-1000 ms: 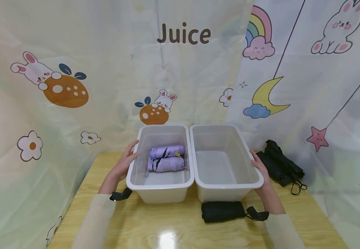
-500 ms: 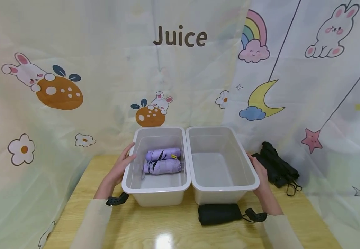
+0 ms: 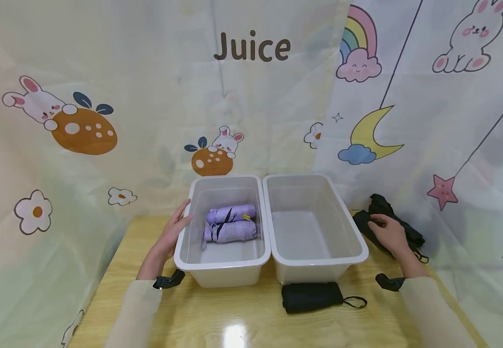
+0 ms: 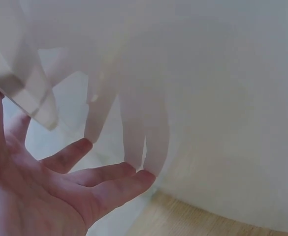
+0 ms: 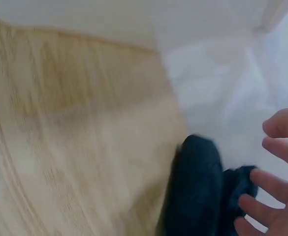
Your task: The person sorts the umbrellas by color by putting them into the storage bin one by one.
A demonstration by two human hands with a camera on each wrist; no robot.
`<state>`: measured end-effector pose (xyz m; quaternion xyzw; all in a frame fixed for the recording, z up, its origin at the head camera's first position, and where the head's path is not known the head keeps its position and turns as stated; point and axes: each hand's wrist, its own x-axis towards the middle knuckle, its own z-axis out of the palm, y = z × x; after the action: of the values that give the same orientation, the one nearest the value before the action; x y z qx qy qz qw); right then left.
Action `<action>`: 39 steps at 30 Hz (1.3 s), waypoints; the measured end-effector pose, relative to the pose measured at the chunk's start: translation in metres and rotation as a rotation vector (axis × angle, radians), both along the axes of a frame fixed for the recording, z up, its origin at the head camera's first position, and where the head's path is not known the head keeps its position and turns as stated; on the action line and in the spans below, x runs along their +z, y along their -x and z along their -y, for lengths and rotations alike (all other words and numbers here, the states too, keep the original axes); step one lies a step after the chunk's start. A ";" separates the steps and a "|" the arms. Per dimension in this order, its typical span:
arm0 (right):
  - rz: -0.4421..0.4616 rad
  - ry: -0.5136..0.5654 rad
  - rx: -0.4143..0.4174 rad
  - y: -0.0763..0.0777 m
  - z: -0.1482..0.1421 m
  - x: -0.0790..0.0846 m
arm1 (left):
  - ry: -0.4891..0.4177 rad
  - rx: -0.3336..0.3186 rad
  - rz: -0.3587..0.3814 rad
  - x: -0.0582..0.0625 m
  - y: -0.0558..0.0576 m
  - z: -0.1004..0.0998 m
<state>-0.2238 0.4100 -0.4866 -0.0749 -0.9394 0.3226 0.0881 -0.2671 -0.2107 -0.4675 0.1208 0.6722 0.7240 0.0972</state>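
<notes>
Two folded purple umbrellas [image 3: 230, 231] lie side by side in the left white bin [image 3: 223, 266]. At that bin's left side is my left hand [image 3: 174, 235]; in the left wrist view its fairly straight fingertips [image 4: 146, 179] touch the outer wall. Away from the bins, my right hand [image 3: 392, 235] hovers over the black folded umbrellas [image 3: 375, 232] at the right. Its fingers [image 5: 274, 184] are loosely bent and apart, gripping nothing. Another black folded umbrella [image 3: 311, 297] with a wrist loop lies in front of the right white bin [image 3: 321, 261], whose inside holds nothing.
The bins stand close side by side on a wooden table [image 3: 190, 319]. A printed curtain [image 3: 147, 121] hangs behind and along both sides. In the right wrist view, the table edge meets the pale cloth near the black umbrellas.
My right hand has left the right bin's side and moved right, over the black umbrellas. The left hand stays at the left bin. The bins have barely moved; the head view shifts slightly.
</notes>
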 end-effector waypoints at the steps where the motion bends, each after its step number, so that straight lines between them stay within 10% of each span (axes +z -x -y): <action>1: 0.010 -0.029 0.002 0.004 -0.002 -0.003 | 0.003 0.002 0.004 0.000 -0.001 0.000; 16: 0.203 -0.350 -0.005 0.024 -0.027 -0.053 | -0.036 0.006 -0.005 -0.005 0.001 -0.005; 39: 0.146 -0.227 0.013 0.027 -0.028 -0.057 | -0.030 0.042 -0.009 -0.004 -0.001 -0.003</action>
<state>-0.2506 0.4382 -0.5438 -0.0817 -0.9743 0.2083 0.0253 -0.2664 -0.2073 -0.4718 0.1115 0.6641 0.7353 0.0770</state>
